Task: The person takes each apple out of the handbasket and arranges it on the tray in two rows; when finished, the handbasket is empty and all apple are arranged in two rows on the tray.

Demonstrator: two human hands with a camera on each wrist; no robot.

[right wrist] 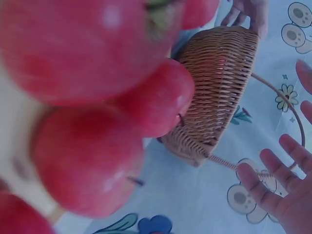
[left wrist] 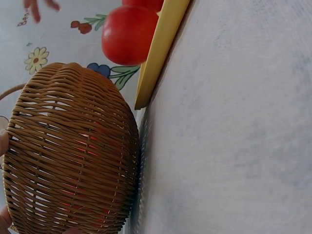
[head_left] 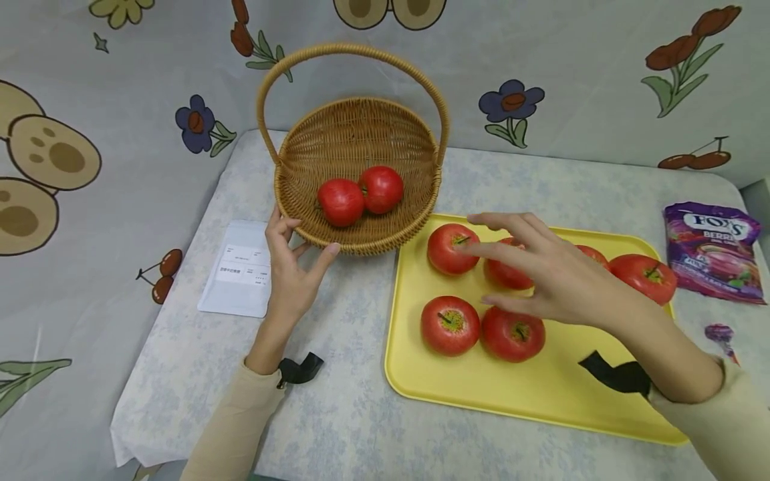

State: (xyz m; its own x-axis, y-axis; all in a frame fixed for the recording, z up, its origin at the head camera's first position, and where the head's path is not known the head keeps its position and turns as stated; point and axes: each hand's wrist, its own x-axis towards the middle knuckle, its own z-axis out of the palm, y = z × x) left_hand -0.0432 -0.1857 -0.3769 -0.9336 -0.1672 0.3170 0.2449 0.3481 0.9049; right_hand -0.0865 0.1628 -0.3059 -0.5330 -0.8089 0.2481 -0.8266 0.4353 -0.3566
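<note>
A wicker basket point(head_left: 355, 110) with a hoop handle stands at the back of the table and holds two red apples point(head_left: 341, 202) side by side. My left hand point(head_left: 307, 240) rests against its front-left outer wall, thumb and fingers spread. The basket's weave point(left wrist: 73, 156) fills the left wrist view. Right of the basket lies a yellow tray point(head_left: 481, 387) with several red apples, among them one at the back left point(head_left: 451, 248) and two in front point(head_left: 450, 325). My right hand point(head_left: 488, 267) hovers over the back apples, fingers straight and spread, holding nothing. In the right wrist view its fingers point(right wrist: 287, 195) show beside the basket point(right wrist: 219, 87).
A white paper packet point(head_left: 238, 277) lies left of the basket. A purple candy bag point(head_left: 712, 250) and a small purple wrapped sweet point(head_left: 718, 334) lie right of the tray. A flower-printed cloth backs the table.
</note>
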